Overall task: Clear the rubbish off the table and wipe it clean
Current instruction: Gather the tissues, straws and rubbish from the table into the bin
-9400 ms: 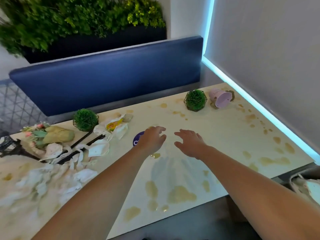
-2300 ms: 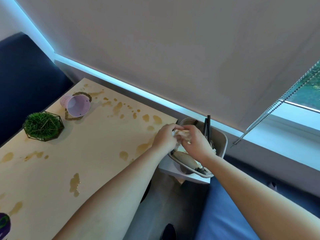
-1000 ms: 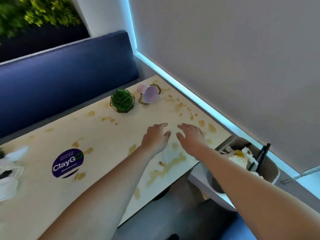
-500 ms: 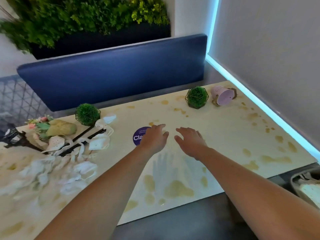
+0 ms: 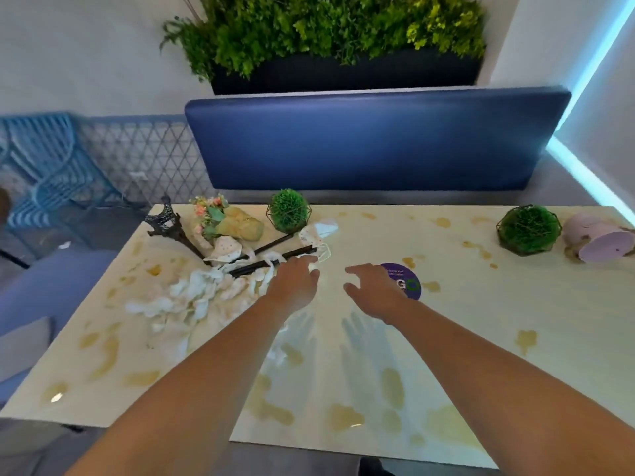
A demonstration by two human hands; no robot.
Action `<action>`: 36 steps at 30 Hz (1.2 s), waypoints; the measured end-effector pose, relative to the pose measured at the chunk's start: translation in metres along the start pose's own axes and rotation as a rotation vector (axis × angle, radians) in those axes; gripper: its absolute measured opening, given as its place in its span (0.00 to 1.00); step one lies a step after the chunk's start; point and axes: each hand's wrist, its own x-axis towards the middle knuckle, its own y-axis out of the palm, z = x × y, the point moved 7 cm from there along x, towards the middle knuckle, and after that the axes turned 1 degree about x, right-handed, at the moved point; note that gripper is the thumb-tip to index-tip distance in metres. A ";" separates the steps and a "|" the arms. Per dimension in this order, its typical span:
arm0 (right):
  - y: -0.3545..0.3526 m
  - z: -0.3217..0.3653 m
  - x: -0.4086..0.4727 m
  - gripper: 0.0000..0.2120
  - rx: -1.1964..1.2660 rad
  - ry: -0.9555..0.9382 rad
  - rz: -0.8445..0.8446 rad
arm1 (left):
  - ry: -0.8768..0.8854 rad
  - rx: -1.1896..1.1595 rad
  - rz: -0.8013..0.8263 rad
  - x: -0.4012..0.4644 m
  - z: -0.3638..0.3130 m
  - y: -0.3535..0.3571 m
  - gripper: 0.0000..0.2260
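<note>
The table [image 5: 464, 324] is pale and glossy, blotched all over with brown stains [image 5: 343, 417]. Beyond it runs a blue bench back [image 5: 371, 139], with a planter [image 5: 330, 36] of greenery above; a glowing blue strip [image 5: 584, 173] edges the wall to the right.

Both hands hover over the middle of the table with fingers loosely spread, holding nothing. The left hand [image 5: 296, 281] has its fingertips just at the near end of the rubbish: a heap of white tissues [image 5: 192, 297] spreads left of it, two black sticks [image 5: 275, 257] lie just past it, and a crumpled mask [image 5: 318, 240] sits beyond its fingers. The right hand [image 5: 376, 286] partly covers one purple sticker [image 5: 407, 283].

Right of the right hand, and toward the near edge below both arms, the surface holds only stains. The far left corner is crowded: one dark tower model [image 5: 168, 225], one small bouquet [image 5: 226, 221], and one green ball [image 5: 288, 211] in a wire frame. A second green ball [image 5: 527, 228] stands far right, just beside one tipped pink pot [image 5: 598, 237]
</note>
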 end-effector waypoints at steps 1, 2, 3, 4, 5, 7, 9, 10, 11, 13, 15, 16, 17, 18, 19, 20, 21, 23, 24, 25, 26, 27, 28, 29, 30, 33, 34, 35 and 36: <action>0.003 0.008 0.009 0.21 -0.005 -0.024 0.003 | -0.024 -0.025 -0.012 0.003 0.008 -0.005 0.18; 0.006 0.016 0.017 0.21 -0.009 -0.042 0.019 | -0.046 -0.044 -0.019 0.005 0.016 -0.009 0.18; 0.011 0.024 0.026 0.21 -0.016 -0.066 0.041 | -0.062 -0.057 -0.020 0.006 0.025 -0.012 0.18; 0.015 0.031 0.033 0.21 -0.017 -0.083 0.059 | -0.072 -0.068 -0.014 0.007 0.032 -0.013 0.18; 0.018 0.036 0.039 0.21 -0.010 -0.094 0.073 | -0.073 -0.082 -0.012 0.006 0.039 -0.014 0.18; 0.024 0.047 0.051 0.20 0.004 -0.119 0.094 | -0.090 -0.112 -0.028 0.004 0.053 -0.020 0.17; 0.029 0.060 0.061 0.19 -0.021 -0.171 0.120 | -0.140 -0.132 -0.057 0.001 0.067 -0.029 0.16; 0.032 0.069 0.066 0.19 -0.045 -0.206 0.138 | -0.175 -0.150 -0.079 -0.001 0.077 -0.034 0.16; 0.036 0.077 0.071 0.19 -0.068 -0.244 0.141 | -0.202 -0.164 -0.103 -0.002 0.086 -0.038 0.16; 0.041 0.092 0.074 0.18 -0.097 -0.303 0.123 | -0.243 -0.175 -0.147 -0.009 0.101 -0.043 0.15; 0.051 0.108 0.075 0.18 -0.119 -0.352 0.129 | -0.279 -0.174 -0.186 -0.018 0.117 -0.047 0.14; 0.056 0.115 0.075 0.17 -0.128 -0.372 0.141 | -0.297 -0.169 -0.198 -0.022 0.124 -0.050 0.13; 0.061 0.124 0.076 0.17 -0.139 -0.393 0.151 | -0.315 -0.169 -0.214 -0.026 0.133 -0.053 0.13; 0.065 0.133 0.077 0.17 -0.143 -0.410 0.157 | -0.335 -0.171 -0.226 -0.029 0.142 -0.057 0.13; 0.069 0.142 0.079 0.17 -0.139 -0.424 0.159 | -0.349 -0.170 -0.239 -0.031 0.151 -0.062 0.13; 0.072 0.149 0.080 0.17 -0.133 -0.438 0.157 | -0.363 -0.168 -0.250 -0.034 0.158 -0.066 0.13; 0.079 0.158 0.082 0.17 -0.133 -0.456 0.157 | -0.377 -0.162 -0.261 -0.037 0.169 -0.070 0.13; 0.093 0.174 0.084 0.16 -0.138 -0.477 0.178 | -0.392 -0.138 -0.274 -0.043 0.186 -0.078 0.14; 0.099 0.179 0.085 0.16 -0.136 -0.479 0.191 | -0.396 -0.126 -0.280 -0.046 0.192 -0.079 0.14; 0.108 0.190 0.089 0.16 -0.129 -0.484 0.199 | -0.404 -0.108 -0.287 -0.049 0.206 -0.085 0.14; 0.112 0.196 0.090 0.16 -0.124 -0.482 0.201 | -0.409 -0.094 -0.290 -0.052 0.212 -0.087 0.13; 0.115 0.202 0.092 0.15 -0.117 -0.482 0.200 | -0.417 -0.081 -0.294 -0.053 0.218 -0.092 0.13; 0.124 0.214 0.095 0.15 -0.106 -0.488 0.202 | -0.425 -0.066 -0.292 -0.055 0.231 -0.099 0.13; 0.132 0.225 0.097 0.15 -0.104 -0.496 0.208 | -0.429 -0.048 -0.289 -0.056 0.242 -0.105 0.13; 0.137 0.234 0.098 0.14 -0.109 -0.502 0.214 | -0.431 -0.032 -0.281 -0.056 0.251 -0.109 0.14; 0.152 0.263 0.103 0.16 -0.140 -0.521 0.197 | -0.423 -0.015 -0.240 -0.054 0.277 -0.121 0.14; 0.157 0.273 0.105 0.17 -0.152 -0.531 0.181 | -0.413 -0.008 -0.215 -0.051 0.284 -0.124 0.14; 0.163 0.280 0.107 0.19 -0.164 -0.540 0.174 | -0.396 0.003 -0.186 -0.048 0.288 -0.126 0.14; 0.169 0.285 0.109 0.23 -0.189 -0.543 0.177 | -0.376 0.010 -0.154 -0.045 0.291 -0.127 0.15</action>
